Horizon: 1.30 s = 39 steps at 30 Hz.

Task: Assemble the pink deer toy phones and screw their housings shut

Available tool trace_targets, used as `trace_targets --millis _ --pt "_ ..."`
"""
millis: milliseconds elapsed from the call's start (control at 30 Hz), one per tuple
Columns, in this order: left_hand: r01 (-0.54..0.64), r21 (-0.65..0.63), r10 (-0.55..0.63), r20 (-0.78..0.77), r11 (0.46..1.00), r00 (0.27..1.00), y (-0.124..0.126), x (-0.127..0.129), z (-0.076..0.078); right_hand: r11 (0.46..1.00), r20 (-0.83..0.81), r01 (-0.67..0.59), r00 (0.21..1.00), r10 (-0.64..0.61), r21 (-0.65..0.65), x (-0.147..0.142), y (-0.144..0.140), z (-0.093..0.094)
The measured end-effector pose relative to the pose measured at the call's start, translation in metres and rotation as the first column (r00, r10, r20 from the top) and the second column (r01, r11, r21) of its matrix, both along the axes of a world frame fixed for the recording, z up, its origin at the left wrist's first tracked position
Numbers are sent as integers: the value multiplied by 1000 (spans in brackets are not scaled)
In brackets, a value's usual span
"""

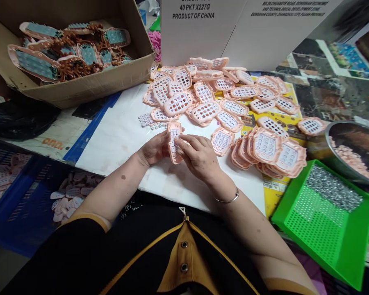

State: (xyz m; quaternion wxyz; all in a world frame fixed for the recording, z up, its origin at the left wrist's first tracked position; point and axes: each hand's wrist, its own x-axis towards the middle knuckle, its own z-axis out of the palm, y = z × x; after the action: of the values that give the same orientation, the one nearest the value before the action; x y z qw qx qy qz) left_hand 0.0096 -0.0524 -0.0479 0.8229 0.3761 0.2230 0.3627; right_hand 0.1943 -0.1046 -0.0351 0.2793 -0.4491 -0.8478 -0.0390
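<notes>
We have the pink phone-shaped shell [173,141] above the white sheet [110,141], its side gripped in our left hand [156,148], while our right hand [201,157] sets narrowed fingers against its keypad [174,134] (whether they pinch anything, we cannot tell). We judge it light, stiff, smooth plastic, slightly slippery, best held by its rim [174,123], off the keypad.

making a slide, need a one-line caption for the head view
Bare hands handle a pink shell with white keys before a pile of similar shells, a green tray at right.
</notes>
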Motion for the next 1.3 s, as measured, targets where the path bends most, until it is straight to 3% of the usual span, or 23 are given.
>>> trace_targets --millis 200,400,533,633,733,867,1000,1133,1300 --pt "-8 -35 8 24 999 1000 -1 -1 -3 991 56 -130 990 131 -28 2 -3 0" --pt "-36 -59 38 32 998 999 1 0 2 997 137 -62 989 55 45 -7 -12 1" --pt "-46 4 46 2 999 999 2 2 6 980 125 174 975 -186 101 2 -12 5" --pt "-50 54 54 -79 997 995 -1 4 11 904 137 423 894 -427 60 21 -7 5" --pt "-93 118 118 -223 989 968 -8 7 17 828 266 561 799 -539 -10 40 -2 4" --pt "-183 225 257 -364 957 895 -14 11 22 767 464 633 712 -528 -99 46 -2 9" --pt "-232 239 314 -404 943 859 -13 14 19 802 455 587 747 -485 -108 33 8 21" --pt "-226 198 292 -434 954 852 -11 17 16 863 458 492 797 -394 -114 23 52 27" --pt "-81 279 204 -447 957 871 -11 21 9 889 504 427 812 -295 -167 32 115 18"
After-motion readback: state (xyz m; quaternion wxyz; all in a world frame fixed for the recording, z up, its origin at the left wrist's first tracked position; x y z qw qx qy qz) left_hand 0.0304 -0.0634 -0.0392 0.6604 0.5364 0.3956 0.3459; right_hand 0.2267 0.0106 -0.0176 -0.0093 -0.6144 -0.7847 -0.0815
